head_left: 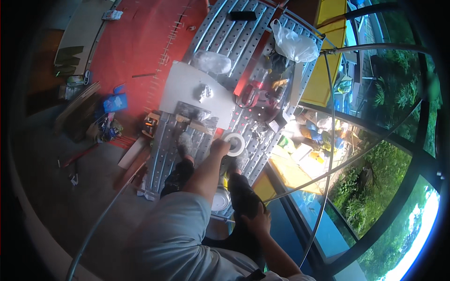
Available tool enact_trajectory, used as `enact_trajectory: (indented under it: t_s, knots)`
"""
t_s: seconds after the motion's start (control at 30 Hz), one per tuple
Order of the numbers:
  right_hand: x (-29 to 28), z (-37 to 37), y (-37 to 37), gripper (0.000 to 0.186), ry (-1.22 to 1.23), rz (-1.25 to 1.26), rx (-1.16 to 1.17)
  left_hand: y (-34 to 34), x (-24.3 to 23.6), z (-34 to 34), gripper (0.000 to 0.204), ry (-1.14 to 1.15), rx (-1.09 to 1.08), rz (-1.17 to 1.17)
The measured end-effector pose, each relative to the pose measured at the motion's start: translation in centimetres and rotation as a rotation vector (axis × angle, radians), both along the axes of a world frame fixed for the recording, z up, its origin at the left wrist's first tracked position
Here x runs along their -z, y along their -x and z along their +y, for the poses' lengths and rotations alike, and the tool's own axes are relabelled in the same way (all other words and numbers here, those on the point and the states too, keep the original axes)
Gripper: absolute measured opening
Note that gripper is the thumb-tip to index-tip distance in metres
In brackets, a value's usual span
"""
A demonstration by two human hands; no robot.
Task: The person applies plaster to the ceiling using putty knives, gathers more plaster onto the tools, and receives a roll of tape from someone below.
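Note:
My left hand [220,148] is closed on the edge of a white tape roll [243,141], held low over the metal platform between my feet. My right hand [258,220] rests on my dark trouser leg at the knee, fingers apart and holding nothing. Just beyond the left hand lies a flat, plaster-smeared blade tool [191,111] with a wooden piece [199,126] along its near side. It overlaps a pale board [180,86], which also carries a crumpled whitish lump [205,92].
I am up on a perforated metal scaffold platform [225,40]. On it are a red power tool [250,96], a white plastic bag [295,44], a clear bag [211,62] and a black object [243,16]. Scaffold poles [333,103] cross at the right, before large windows.

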State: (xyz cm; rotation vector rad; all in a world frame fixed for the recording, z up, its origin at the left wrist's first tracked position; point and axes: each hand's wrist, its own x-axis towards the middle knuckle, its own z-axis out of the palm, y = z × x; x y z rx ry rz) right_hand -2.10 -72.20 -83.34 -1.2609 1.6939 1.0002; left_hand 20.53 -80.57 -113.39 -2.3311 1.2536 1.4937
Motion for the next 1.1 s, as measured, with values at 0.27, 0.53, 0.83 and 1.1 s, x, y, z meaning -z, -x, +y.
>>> enact_trajectory:
  t_s: [0.27,0.53,0.83,1.1]
  knots:
    - [1.6,-2.1,0.3,0.105,0.084,0.012,0.059,-0.8,14.6,3.4,0.088,0.025,-1.023,0.212]
    - [2.2,-4.7,0.0,0.104,0.083,0.02,-0.017,-10.9,16.9,4.8,0.077,0.111,-1.794,0.337]
    - [2.7,-6.3,-1.8,0.104,0.112,-0.012,-0.112,-12.2,19.0,6.0,0.03,0.304,-0.482,0.037]
    - [0.8,-6.0,-5.5,0.102,0.049,-0.068,-0.13,-15.6,7.5,6.8,0.024,0.345,-1.927,1.043]
